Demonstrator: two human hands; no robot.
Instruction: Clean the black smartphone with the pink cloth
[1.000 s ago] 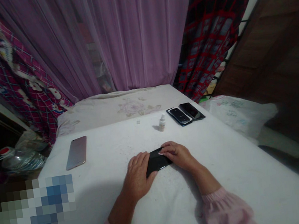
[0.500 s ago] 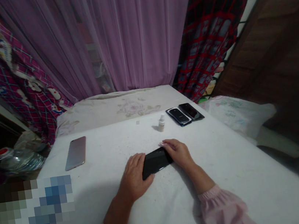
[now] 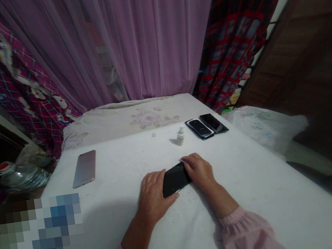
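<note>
A black phone (image 3: pixel 175 179) is lying on the desk (image 3: pixel 237 172), right in front of the person. The left hand (image 3: pixel 154 194) is gripping one end of it, with the fingers curling over the far side and the thumb reaching along the near side. The right hand (image 3: pixel 199 171) is bending over the other end, and its fingertips are pinching a pale bit (image 3: pixel 183 161) at the far edge. It is too small to tell what it is. Both hands are hiding parts of the phone.

A little bottle (image 3: pixel 180 137) is standing upright just past the right hand. Farther back and to the right, a dark phone with a pale rim (image 3: pixel 199 128) is resting on something flat and dark, and a shiny black phone (image 3: pixel 214 123) is lying next to it. A pink phone (image 3: pixel 85 169) is lying by itself, well off to the left. A tiny pale square (image 3: pixel 153 135) is sitting back near the flowery cloth (image 3: pixel 148 116).

Purple curtains (image 3: pixel 154 39) are hanging behind the desk. A big water jug with a red cap (image 3: pixel 21 175) is standing beyond the left side, and a plastic bag (image 3: pixel 268 128) is resting beyond the right. A blurry patch is covering the near left corner.
</note>
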